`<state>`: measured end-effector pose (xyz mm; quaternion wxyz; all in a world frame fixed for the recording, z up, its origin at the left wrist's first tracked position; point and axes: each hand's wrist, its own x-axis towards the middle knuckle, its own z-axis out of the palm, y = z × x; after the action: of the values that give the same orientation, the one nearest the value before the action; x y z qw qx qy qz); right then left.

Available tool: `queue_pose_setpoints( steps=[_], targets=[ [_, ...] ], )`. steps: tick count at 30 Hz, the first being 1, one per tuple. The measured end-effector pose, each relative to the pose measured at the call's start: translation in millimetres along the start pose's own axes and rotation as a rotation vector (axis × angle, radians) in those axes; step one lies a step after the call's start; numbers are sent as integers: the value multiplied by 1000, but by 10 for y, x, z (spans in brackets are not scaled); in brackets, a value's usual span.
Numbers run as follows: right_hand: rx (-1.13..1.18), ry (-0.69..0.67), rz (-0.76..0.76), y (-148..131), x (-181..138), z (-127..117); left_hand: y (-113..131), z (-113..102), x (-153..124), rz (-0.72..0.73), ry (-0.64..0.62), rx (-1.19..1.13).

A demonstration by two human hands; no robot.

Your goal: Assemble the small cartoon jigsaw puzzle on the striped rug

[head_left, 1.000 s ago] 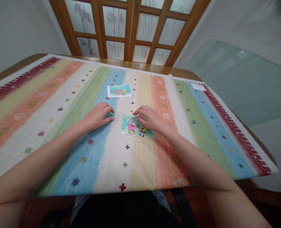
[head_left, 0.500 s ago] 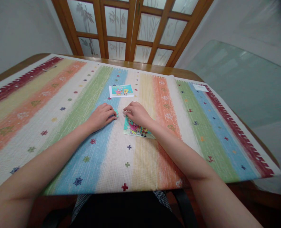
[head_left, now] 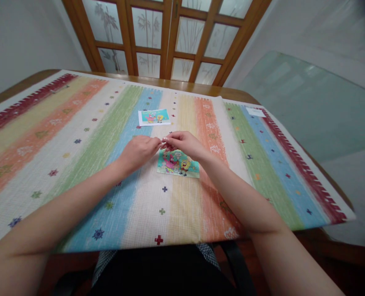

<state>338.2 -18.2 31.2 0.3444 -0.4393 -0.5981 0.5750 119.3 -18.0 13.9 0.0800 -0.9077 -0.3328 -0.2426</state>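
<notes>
A jigsaw puzzle (head_left: 178,164) with colourful cartoon figures on teal lies on the striped tablecloth. Just beyond its top left corner, my two hands meet at the fingertips. My left hand (head_left: 142,151) is closed in a pinch, apparently on a small jigsaw piece that the fingers hide. My right hand (head_left: 185,144) is closed too, its thumb and fingers pinched against the left fingertips; whatever lies between them is too small to make out. Farther back lies a picture card (head_left: 154,117) with similar cartoon figures on teal.
A striped tablecloth (head_left: 182,222) covers the table, its wooden edge (head_left: 182,84) showing at the back. A small white paper (head_left: 255,112) lies at the far right. Beyond the table stand wooden doors with glass panes (head_left: 147,28); a pale glass panel (head_left: 318,107) is at the right.
My left hand has moved right from beside a small teal piece, and its fingertips now meet those of my right hand. The right hand has lifted off the puzzle, uncovering more of it.
</notes>
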Motion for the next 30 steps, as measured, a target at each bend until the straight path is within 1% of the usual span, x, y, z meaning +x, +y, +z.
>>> queue_pose_setpoints(
  steps=[3,6,8,11,14,17,21,26,30],
  targets=[
    [76,90,64,7,-31,15,111,-6,45,61,-1,57],
    [62,87,82,50,-18,-13,158,5,43,86,-15,54],
    [-41,76,36,96,18,-56,141,32,6,36,-25,-7],
    [-305,49,-56,181,98,-117,65,97,-104,-28,-74,-157],
    [-537,-18,-127,262,167,-137,5,168,-233,-4,-137,-296],
    [-658,-76,-187,320,202,-132,18,220,-312,-7,-165,-372],
    [-693,-124,-241,349,234,-154,81,236,-324,-17,-185,-379],
    [-652,-188,-220,334,281,-201,94,231,-316,-18,-194,-365],
    [-705,-259,-281,300,299,-203,79,249,-327,-16,-196,-373]
  ],
)
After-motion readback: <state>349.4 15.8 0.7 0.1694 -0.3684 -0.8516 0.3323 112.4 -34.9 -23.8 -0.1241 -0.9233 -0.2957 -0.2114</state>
